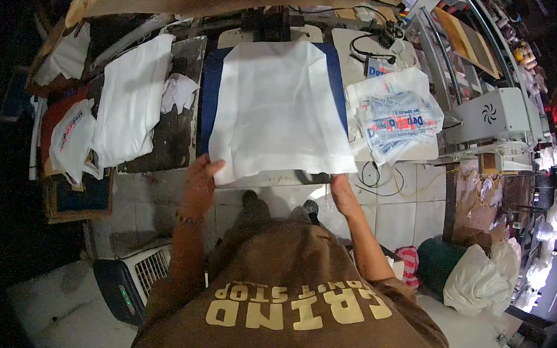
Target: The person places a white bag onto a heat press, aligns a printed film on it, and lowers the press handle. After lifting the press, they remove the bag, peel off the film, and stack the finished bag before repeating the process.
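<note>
A plain white cloth, possibly a bag or shirt piece, lies spread over a dark blue board. Its near edge hangs past the board toward me. My left hand is closed on the near left corner, thumb on top. At the near right corner, my right hand pinches the same cloth, its fingers partly hidden underneath. The cloth is stretched between both hands, with light creases along its sides.
Left stands a dark table with stacked white cloth and a printed white piece. Right, printed clear plastic sheets lie on a pale board. Beyond is a grey machine box. A heater-like unit sits on the floor.
</note>
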A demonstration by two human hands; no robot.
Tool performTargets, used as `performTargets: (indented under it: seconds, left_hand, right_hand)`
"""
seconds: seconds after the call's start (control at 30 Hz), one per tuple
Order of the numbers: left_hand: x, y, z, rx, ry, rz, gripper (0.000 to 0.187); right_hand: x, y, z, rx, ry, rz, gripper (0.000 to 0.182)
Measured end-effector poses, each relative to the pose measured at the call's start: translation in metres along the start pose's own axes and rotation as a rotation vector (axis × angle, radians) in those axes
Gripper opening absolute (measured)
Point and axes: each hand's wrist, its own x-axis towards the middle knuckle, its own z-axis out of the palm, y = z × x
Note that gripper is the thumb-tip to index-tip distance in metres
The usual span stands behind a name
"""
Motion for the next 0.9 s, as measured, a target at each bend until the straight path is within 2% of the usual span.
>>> performTargets:
  seconds: [0.07,0.1,0.17,0.2,0.27,0.3,0.33,0.4,0.43,0.47,0.5,0.53,0.57,0.63,0.67,0.7,0.73,0.77,0.8,0.83,0.87,0.9]
  left_hand:
    - [0.001,0.008,0.002,-0.115,-0.024,0.073,0.022]
    - [0.006,0.009,0.002,-0.07,-0.024,0.131,0.021]
    - [0.008,0.008,-0.003,-0.018,-0.03,0.189,0.02]
    - [0.01,0.009,-0.005,0.033,-0.011,0.18,0.021]
    - [0.009,0.008,-0.004,0.082,0.003,0.167,0.021]
    - [0.004,0.013,0.001,0.13,0.066,0.105,0.021]
    - [0.0,0.015,0.003,0.176,0.127,0.042,0.022]
    - [0.012,-0.03,-0.015,0.236,0.117,0.033,0.026]
    - [0.017,-0.049,-0.017,0.297,0.109,0.026,0.029]
    - [0.014,-0.056,-0.011,0.289,0.099,0.025,0.029]
    - [0.012,-0.061,-0.006,0.264,0.099,0.09,0.034]
    - [0.01,-0.063,-0.003,0.243,0.097,0.157,0.039]
    - [0.01,-0.063,-0.004,0.244,0.088,0.157,0.039]
    - [0.01,-0.062,-0.009,0.552,0.091,0.006,0.054]
    - [0.012,-0.062,-0.008,0.555,0.088,0.011,0.054]
    - [0.014,-0.064,-0.005,0.855,0.263,0.27,0.06]
    - [0.014,-0.065,-0.001,1.146,0.442,0.536,0.066]
    - [0.019,-0.066,0.003,1.148,0.448,0.539,0.066]
    - [0.03,-0.061,0.012,1.066,0.37,0.631,0.068]
    - [0.041,-0.056,0.021,0.983,0.293,0.722,0.07]
    - [0.05,-0.051,0.031,0.984,0.308,0.728,0.07]
    - [0.059,-0.046,0.042,1.102,0.227,0.75,0.069]
  right_hand:
    - [0.012,-0.021,0.029,-0.33,0.181,-0.498,0.045]
    - [0.015,-0.037,0.034,-0.329,0.184,-0.501,0.045]
    - [0.013,-0.069,0.04,-0.118,-0.135,-0.291,0.041]
    - [0.009,-0.078,0.039,-0.117,-0.127,-0.295,0.041]
    - [-0.007,-0.085,0.037,0.307,-0.306,0.209,0.052]
    - [-0.016,-0.083,0.034,0.699,-0.429,0.394,0.054]
    - [-0.021,-0.06,0.032,0.7,-0.424,0.396,0.054]
    - [-0.023,0.003,0.016,0.329,-0.269,0.301,0.054]
    - [-0.024,0.001,-0.008,-0.009,-0.312,0.129,0.05]
    - [-0.023,0.012,-0.038,-0.106,-0.28,0.191,0.037]
    - [-0.022,-0.003,-0.064,-0.061,-0.175,0.373,0.034]
    - [-0.015,0.007,-0.092,-0.056,-0.019,0.237,0.029]
    - [0.002,0.016,-0.114,-0.072,0.218,0.212,0.027]
    - [0.048,0.04,-0.141,-0.523,0.611,-0.001,0.031]
    - [0.067,0.05,-0.146,-0.717,0.771,-0.346,0.038]
    - [0.081,0.04,-0.144,-0.793,0.734,-0.244,0.05]
    - [0.091,0.051,-0.147,-0.79,0.736,-0.246,0.05]
    - [0.103,0.065,-0.145,-0.952,0.729,-0.263,0.054]
    - [0.115,0.073,-0.144,-1.113,0.72,-0.285,0.058]
    - [0.118,0.072,-0.141,-1.141,0.693,-0.184,0.059]
    - [0.12,0.071,-0.14,-1.137,0.692,-0.2,0.059]
    - [0.124,0.077,-0.144,-1.037,0.681,-0.169,0.057]
